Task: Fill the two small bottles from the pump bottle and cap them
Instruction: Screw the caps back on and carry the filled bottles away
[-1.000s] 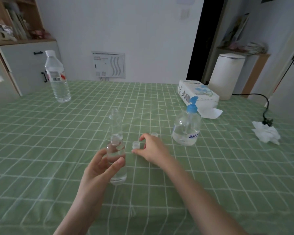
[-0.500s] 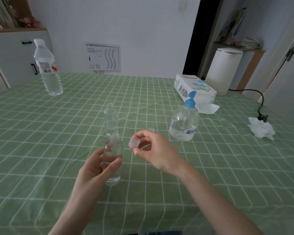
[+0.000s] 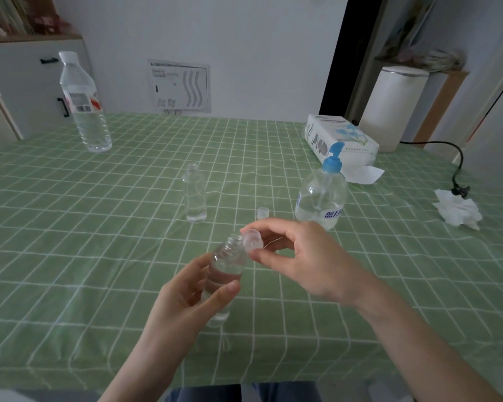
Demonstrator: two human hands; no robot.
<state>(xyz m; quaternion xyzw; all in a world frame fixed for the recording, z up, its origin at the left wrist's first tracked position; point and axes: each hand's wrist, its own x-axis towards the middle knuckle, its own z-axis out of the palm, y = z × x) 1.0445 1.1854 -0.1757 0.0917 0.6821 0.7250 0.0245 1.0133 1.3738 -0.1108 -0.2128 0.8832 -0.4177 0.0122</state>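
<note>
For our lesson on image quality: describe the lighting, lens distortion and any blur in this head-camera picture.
Head view: dim, even light with faint shadows and no strong glare; the wide-angle lens bows the tablecloth grid and leans the water bottle on the left; the held small bottle and cap look slightly soft.

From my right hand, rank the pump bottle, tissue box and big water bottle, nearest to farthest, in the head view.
1. Pump bottle, just beyond the right hand.
2. Tissue box, farther back on the right.
3. Big water bottle, far back left.
</note>
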